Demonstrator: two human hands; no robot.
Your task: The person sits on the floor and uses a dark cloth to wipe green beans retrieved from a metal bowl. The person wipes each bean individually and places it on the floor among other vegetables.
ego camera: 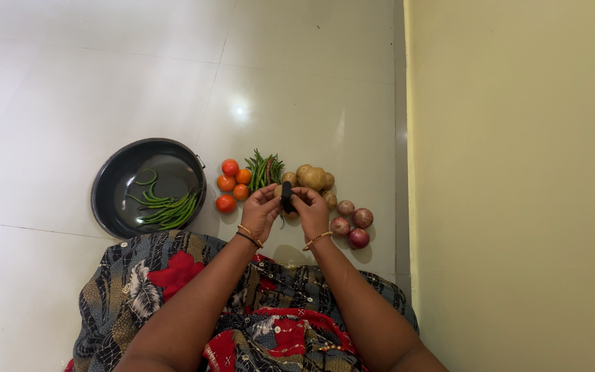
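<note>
1. Left hand point(261, 210): raised over the floor in front of the lap, fingers curled; its grip is closed on the left side of a small dark object point(287, 195). Gold bangle at the wrist.
2. Right hand point(310, 210): facing the left, fingertips pinching the right side of the same dark object. Gold bangle at the wrist.
3. Small dark object: black, oblong, held upright between both hands, above the vegetables; its kind cannot be told.
4. Pan point(115, 200): round, dark, on the white tiled floor point(56, 103), left of the hands; holds loose green chillies point(166, 210).
5. Tomatoes point(231, 183): four, orange-red, clustered just right of the pan.
6. Green chilli bundle point(263, 169): beside the tomatoes, beyond the hands.
7. Potatoes point(313, 178): a heap, partly hidden by the hands.
8. Onions point(354, 224): four, reddish, right of the right hand, near the yellow wall point(518, 172).
9. Patterned garment point(173, 289): black, red and tan, across the lap.
</note>
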